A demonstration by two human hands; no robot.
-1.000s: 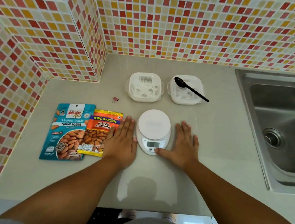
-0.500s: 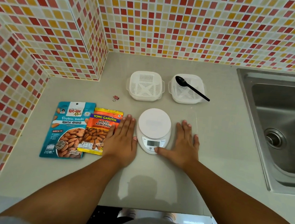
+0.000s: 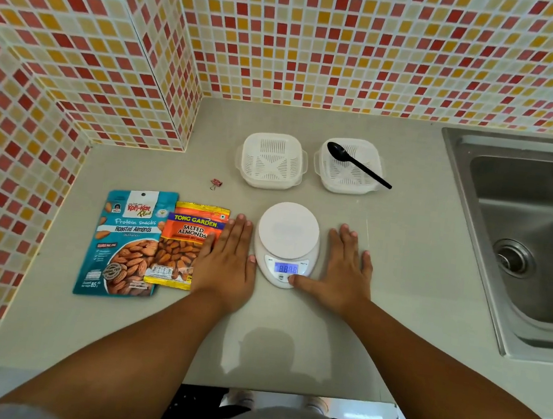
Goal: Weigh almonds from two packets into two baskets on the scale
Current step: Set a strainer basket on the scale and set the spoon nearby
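A white kitchen scale [image 3: 288, 234] sits mid-counter, its display lit blue. My left hand [image 3: 227, 262] lies flat on the counter left of it, covering the edge of the orange salted-almonds packet [image 3: 185, 243]. A blue roasted-almonds packet [image 3: 126, 244] lies further left. My right hand [image 3: 342, 272] lies flat to the right of the scale, its thumb pressing the scale's front buttons. Two white slotted baskets stand behind the scale: the left basket [image 3: 271, 160] holds nothing, the right basket [image 3: 347, 179] carries a black spoon [image 3: 356, 163] across it.
A small red binder clip [image 3: 216, 183] lies behind the packets. A steel sink [image 3: 527, 238] fills the right side. Tiled walls [image 3: 77, 66] close off the left and back. The counter's front edge [image 3: 282, 391] is near my body.
The scale's display has lit up blue under my right thumb. Both hands have stayed where they were.
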